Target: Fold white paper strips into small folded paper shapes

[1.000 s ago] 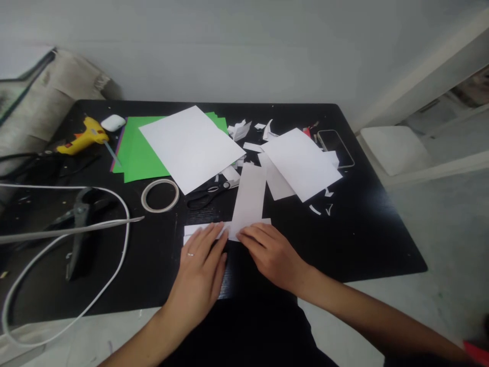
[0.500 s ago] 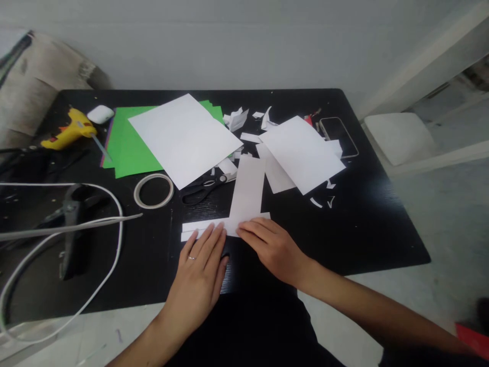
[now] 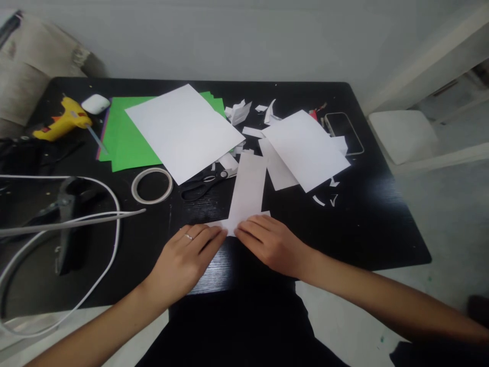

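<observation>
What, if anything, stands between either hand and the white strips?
Nothing visible: the left hand and right hand both touch the strips near their overlap. The scissors lie beyond the left hand, not between.

A broad white paper strip (image 3: 248,186) overlaps a narrower strip (image 3: 217,223) (an upside-down T) on the black table (image 3: 362,224).

Left hand (image 3: 191,257): held palm down, fingers bent together, tips brought just left of the foot of the paper strip (image 3: 247,186)
Right hand (image 3: 273,244): held palm down, fingers curled, tips laid at the strip's foot
Left forearm (image 3: 103,322): angled in from the strip's near left
Right forearm (image 3: 362,285): angled in from its near right
</observation>
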`<state>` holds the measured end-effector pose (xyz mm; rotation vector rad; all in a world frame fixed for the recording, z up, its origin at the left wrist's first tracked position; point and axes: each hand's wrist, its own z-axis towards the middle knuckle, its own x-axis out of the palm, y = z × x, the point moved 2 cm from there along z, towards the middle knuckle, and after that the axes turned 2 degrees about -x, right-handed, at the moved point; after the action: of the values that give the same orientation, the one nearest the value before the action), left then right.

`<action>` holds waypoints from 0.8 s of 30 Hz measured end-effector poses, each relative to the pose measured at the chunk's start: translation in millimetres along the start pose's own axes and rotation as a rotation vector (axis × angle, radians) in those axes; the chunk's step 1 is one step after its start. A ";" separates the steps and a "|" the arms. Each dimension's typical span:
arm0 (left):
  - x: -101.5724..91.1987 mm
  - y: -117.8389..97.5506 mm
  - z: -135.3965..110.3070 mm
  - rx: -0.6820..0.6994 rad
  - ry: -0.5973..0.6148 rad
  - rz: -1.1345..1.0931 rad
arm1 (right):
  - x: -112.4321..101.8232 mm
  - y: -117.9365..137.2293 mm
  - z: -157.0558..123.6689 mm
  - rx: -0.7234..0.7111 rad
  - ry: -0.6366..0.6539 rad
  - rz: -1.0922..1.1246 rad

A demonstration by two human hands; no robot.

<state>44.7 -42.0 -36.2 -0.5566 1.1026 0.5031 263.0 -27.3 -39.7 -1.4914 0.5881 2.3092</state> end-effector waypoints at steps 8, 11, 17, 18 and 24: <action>-7.7 -5.9 10.3 0.097 0.029 0.123 | 1.4 0.6 -1.4 0.015 0.044 0.027; -9.2 -5.3 12.7 0.125 0.041 0.156 | 1.3 0.9 -1.2 0.020 0.050 0.028; -10.5 -5.3 13.0 0.131 0.043 0.163 | -0.1 2.8 1.9 0.006 0.040 -0.052; -9.6 -5.9 11.6 0.123 0.042 0.164 | 0.0 3.2 2.6 0.003 0.028 -0.065; 2.1 -6.7 -2.7 -0.038 0.031 0.105 | 2.4 5.1 5.8 0.041 -0.024 -0.081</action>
<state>47.9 -48.6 -38.0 -0.5430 1.1577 0.6096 255.1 -28.6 -38.9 -1.4403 0.5541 2.2370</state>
